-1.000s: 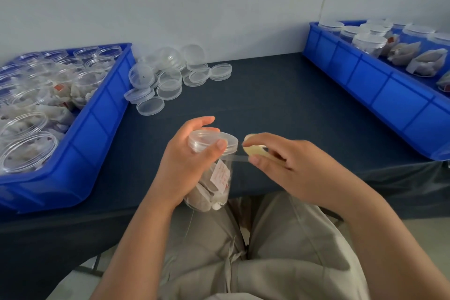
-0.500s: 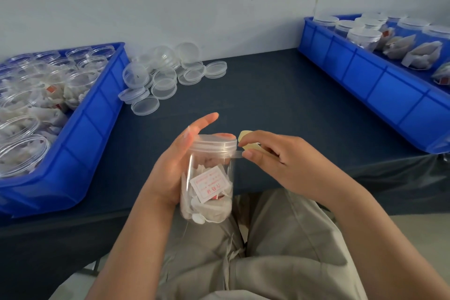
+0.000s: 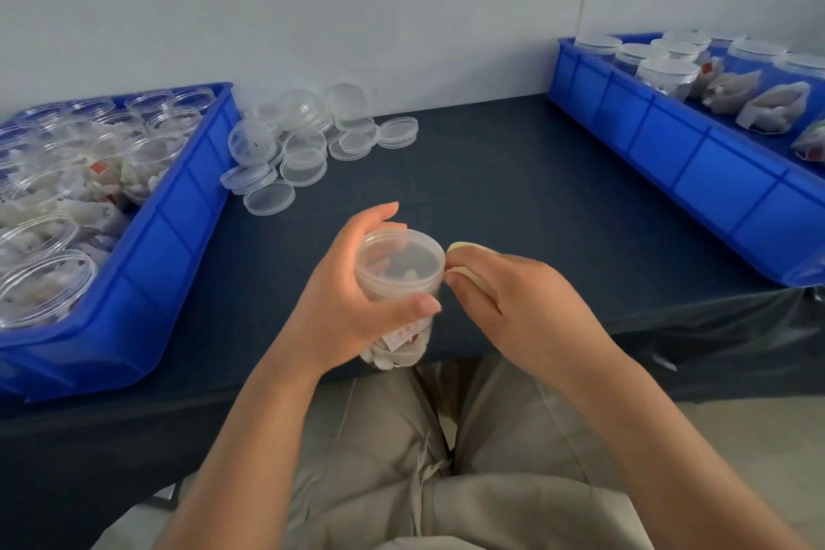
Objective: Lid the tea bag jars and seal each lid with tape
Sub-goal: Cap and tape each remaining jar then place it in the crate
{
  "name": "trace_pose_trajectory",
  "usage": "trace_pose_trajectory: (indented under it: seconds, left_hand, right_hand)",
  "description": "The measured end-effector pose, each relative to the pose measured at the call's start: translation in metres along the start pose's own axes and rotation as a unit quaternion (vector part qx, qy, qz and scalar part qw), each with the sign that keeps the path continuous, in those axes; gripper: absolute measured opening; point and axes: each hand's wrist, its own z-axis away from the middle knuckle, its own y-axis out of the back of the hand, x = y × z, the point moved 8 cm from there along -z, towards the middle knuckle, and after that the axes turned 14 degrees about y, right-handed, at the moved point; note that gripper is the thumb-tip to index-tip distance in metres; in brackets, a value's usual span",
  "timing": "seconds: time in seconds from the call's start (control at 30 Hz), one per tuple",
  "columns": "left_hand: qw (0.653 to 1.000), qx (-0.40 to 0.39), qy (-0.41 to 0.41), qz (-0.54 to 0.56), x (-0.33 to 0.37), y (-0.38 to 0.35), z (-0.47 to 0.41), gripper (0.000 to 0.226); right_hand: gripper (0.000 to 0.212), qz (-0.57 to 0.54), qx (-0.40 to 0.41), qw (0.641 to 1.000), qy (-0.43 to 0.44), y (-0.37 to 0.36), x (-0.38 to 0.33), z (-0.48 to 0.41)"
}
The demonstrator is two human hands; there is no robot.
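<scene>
A clear tea bag jar (image 3: 399, 277) with its lid on is held over the table's front edge, top tilted toward me. My left hand (image 3: 343, 304) wraps round its side, thumb across the front below the lid. My right hand (image 3: 513, 304) holds a small roll of tape (image 3: 468, 263) pressed against the lid's right rim. Tea bags and a red-printed tag show at the jar's bottom.
A blue bin (image 3: 147, 246) at the left holds several open jars of tea bags. Loose clear lids (image 3: 303, 147) lie piled behind it on the dark table (image 3: 513, 192). A second blue bin (image 3: 669, 156) at the right holds lidded jars and loose tea bags.
The jar has tipped from upright so its lid faces me, and my left thumb has closed over its front. My right hand with the tape stays at the lid's rim.
</scene>
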Motion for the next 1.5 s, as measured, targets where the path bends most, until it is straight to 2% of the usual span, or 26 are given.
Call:
trace_pose_trajectory:
  seconds: [0.03, 0.13, 0.23, 0.33, 0.57, 0.73, 0.97, 1.1, 1.2, 1.33, 1.4, 1.5]
  left_hand:
    - [0.999, 0.024, -0.004, -0.02, 0.001, 0.0, 0.002, 0.092]
    - [0.992, 0.102, -0.035, -0.067, 0.007, 0.006, 0.007, 0.082]
    - [0.986, 0.13, -0.036, -0.094, 0.006, 0.012, 0.011, 0.081]
    - [0.985, 0.114, -0.024, -0.125, 0.007, 0.015, 0.011, 0.084]
    - [0.965, 0.123, -0.063, -0.222, 0.028, 0.012, 0.018, 0.074]
    - [0.96, 0.108, -0.056, -0.251, 0.029, 0.007, 0.015, 0.088]
    - [0.952, 0.133, -0.073, -0.266, 0.038, 0.003, 0.016, 0.078]
    - [0.942, 0.162, -0.102, -0.274, 0.046, -0.001, 0.023, 0.07]
    - [0.939, 0.153, -0.116, -0.285, 0.049, -0.002, 0.024, 0.068]
    - [0.954, 0.111, -0.102, -0.26, 0.046, 0.005, 0.025, 0.07]
    - [0.964, 0.085, -0.079, -0.238, 0.042, 0.007, 0.021, 0.071]
    - [0.958, 0.118, -0.065, -0.252, 0.04, 0.011, 0.018, 0.07]
  right_hand:
    - [0.017, 0.007, -0.004, 1.0, 0.003, -0.001, -0.001, 0.0]
    - [0.024, 0.009, -0.031, 0.999, -0.003, -0.002, 0.001, 0.0]
    - [0.032, 0.018, -0.083, 0.996, -0.004, -0.006, 0.001, 0.001]
    - [0.029, 0.019, -0.09, 0.996, 0.004, -0.009, -0.003, 0.001]
    - [0.031, 0.01, -0.068, 0.997, 0.028, -0.01, -0.016, -0.001]
    - [0.027, 0.036, -0.049, 0.998, 0.025, -0.004, -0.017, -0.001]
    - [0.023, 0.068, 0.022, 0.997, -0.031, -0.003, -0.018, 0.001]
    - [0.022, -0.012, 0.011, 0.998, -0.058, -0.007, -0.001, 0.001]
    - [0.027, -0.042, 0.015, 0.997, -0.06, -0.008, 0.004, 0.0]
    - [0.028, -0.067, -0.004, 0.998, -0.008, -0.004, 0.002, -0.004]
    - [0.024, -0.066, -0.023, 0.997, 0.021, 0.0, 0.001, -0.004]
    - [0.017, 0.001, -0.039, 0.999, 0.031, 0.002, -0.001, 0.0]
